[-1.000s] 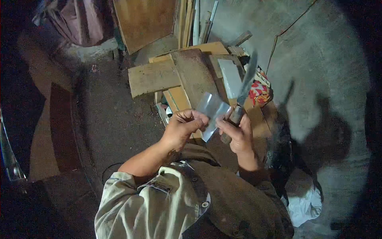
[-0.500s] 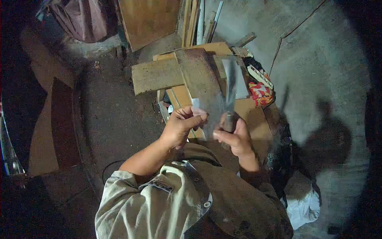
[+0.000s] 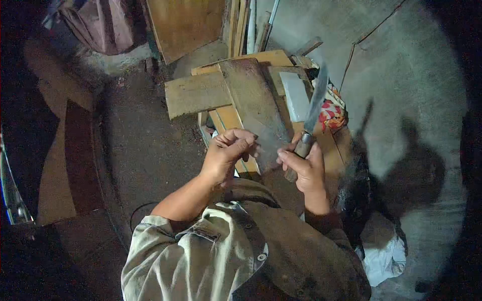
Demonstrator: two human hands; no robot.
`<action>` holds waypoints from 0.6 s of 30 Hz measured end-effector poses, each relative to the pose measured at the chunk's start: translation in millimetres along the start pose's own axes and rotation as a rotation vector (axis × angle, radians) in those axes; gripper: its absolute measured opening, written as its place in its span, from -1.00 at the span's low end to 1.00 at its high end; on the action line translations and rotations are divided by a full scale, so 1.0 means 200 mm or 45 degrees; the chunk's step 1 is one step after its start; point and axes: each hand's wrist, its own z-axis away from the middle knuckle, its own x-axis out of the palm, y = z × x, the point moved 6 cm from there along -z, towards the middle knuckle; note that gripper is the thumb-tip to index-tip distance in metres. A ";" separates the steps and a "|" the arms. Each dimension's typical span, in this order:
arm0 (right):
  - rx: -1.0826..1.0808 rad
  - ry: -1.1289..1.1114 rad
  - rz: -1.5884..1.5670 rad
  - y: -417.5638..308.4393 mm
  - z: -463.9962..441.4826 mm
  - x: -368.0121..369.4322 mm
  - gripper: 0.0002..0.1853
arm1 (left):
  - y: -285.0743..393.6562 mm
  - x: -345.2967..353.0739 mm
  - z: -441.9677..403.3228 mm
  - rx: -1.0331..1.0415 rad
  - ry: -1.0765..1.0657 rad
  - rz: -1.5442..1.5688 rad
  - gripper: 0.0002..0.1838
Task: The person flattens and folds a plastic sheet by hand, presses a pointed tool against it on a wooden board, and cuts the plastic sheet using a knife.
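Observation:
My right hand (image 3: 307,170) is closed around the wooden handle of a knife (image 3: 317,100). Its long, slightly curved blade points up and away from me, with a metal collar where it meets the handle. To its left, my left hand (image 3: 223,155) is raised with thumb and fingers pinched together. Whatever sits between those fingertips, if anything, is too small to make out. Past the hands, worn wooden boards (image 3: 248,93) lie crossed over one another. A whitish, shiny flat packet or slab (image 3: 295,95) rests at their right side, just left of the blade.
A red, white and yellow patterned cloth (image 3: 332,113) lies right of the boards. Sticks and pipes (image 3: 251,30) lean at the back beside a wooden panel (image 3: 188,25). At right is a concrete wall (image 3: 401,75); a white bag (image 3: 384,258) sits low beside it.
The knife has swung to the right and tilts rightward now, the right hand shifting slightly right with it. A pale patch by the left fingertips no longer shows. The left hand stays nearly in place.

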 end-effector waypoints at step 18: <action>-0.050 0.054 0.019 -0.02 -0.01 -0.03 -0.61 | -0.02 0.07 0.00 -0.007 -0.161 -0.180 -0.88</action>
